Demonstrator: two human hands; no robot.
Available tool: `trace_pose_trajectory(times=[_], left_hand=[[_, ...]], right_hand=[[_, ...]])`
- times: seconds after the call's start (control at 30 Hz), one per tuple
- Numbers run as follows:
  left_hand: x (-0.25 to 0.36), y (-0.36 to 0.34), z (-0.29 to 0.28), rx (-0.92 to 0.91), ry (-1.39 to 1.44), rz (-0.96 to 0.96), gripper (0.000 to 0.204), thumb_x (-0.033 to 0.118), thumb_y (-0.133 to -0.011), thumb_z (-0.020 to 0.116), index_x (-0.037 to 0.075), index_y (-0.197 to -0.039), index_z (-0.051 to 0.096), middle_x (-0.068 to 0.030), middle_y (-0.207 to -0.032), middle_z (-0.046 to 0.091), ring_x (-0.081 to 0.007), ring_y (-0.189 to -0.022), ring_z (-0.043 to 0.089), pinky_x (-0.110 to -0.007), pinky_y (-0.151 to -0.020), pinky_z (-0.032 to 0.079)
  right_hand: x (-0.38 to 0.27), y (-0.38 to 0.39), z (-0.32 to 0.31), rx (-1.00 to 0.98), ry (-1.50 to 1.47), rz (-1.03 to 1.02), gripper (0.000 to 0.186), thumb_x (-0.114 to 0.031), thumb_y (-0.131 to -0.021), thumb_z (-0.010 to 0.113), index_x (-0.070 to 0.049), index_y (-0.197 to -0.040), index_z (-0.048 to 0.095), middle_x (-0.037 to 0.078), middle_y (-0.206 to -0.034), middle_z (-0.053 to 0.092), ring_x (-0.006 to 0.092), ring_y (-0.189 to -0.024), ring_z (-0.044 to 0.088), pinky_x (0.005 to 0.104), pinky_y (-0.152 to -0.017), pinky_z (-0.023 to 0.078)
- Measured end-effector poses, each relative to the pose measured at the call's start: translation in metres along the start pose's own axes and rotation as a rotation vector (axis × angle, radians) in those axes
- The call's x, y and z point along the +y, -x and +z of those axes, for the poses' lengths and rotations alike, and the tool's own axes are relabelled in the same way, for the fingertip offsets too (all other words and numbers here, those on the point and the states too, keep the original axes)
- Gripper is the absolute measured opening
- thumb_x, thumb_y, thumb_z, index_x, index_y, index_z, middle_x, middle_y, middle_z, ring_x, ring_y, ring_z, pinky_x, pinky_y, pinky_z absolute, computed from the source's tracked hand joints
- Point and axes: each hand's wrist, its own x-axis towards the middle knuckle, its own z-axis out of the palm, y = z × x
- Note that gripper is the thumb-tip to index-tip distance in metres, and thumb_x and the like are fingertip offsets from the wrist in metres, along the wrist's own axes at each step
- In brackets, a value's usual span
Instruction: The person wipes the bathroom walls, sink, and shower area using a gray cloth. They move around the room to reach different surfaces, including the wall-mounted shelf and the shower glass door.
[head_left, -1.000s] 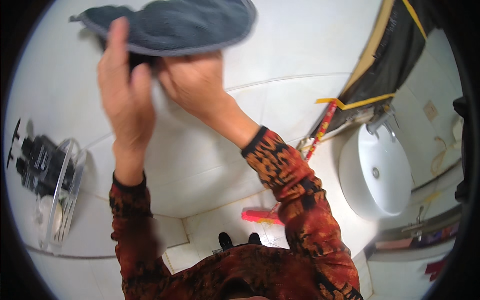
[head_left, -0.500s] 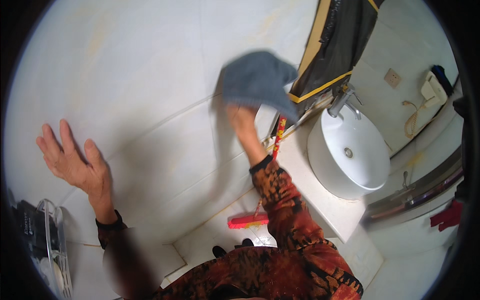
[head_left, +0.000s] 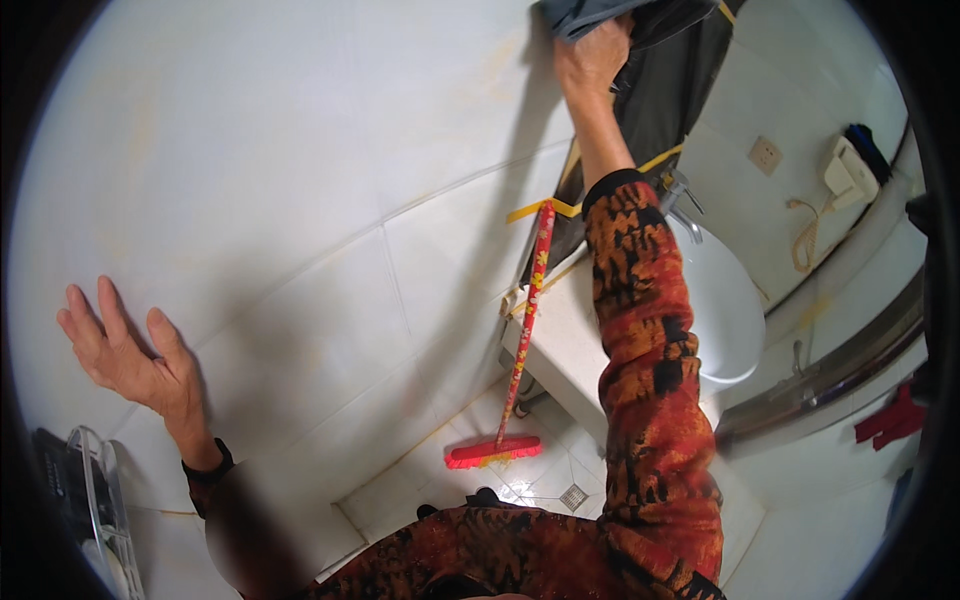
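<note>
Cloth (head_left: 575,18), cut off above, partly hides right fingers (head_left: 616,40) clamped on it; left fingers (head_left: 111,308) spread

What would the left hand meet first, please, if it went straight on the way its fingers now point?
For the left hand, the way along the white wall looks free to the picture's edge; whether the hand touches that wall is unclear.

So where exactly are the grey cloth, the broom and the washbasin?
Grey cloth (head_left: 577,14): head view, top edge, on its visible fold.
Broom (head_left: 527,320): head view, on its red flowered handle.
Washbasin (head_left: 724,300): head view, on the bare white inside of its bowl.
</note>
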Motion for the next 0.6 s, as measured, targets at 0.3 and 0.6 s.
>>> trace_pose_trajectory(times=[0.3,0.6], left_hand=[[0.003,0.005,0.002,-0.046,-0.108,-0.061,0.042,0.028,-0.091,0.048,0.006,-0.127,0.049,-0.0208,-0.137,0.038,-0.0412,-0.127,0.033,-0.050,-0.104,0.021],[0.011,0.017,-0.002,-0.125,-0.070,-0.226,0.043,0.022,-0.077,0.057,0.016,-0.119,0.057,-0.0139,-0.137,0.041,-0.0353,-0.130,0.034,-0.048,-0.105,0.018]], right_hand=[[-0.073,-0.063,0.027,0.274,-0.345,0.130,0.050,-0.024,-0.083,0.048,-0.004,-0.129,0.047,0.027,-0.126,0.047,0.0440,-0.115,0.041,0.0443,-0.102,0.029],[-0.254,-0.055,-0.057,0.023,-0.657,-0.203,0.051,-0.027,-0.077,0.057,-0.009,-0.125,0.053,0.023,-0.118,0.053,0.0400,-0.105,0.048,0.0452,-0.098,0.032]])
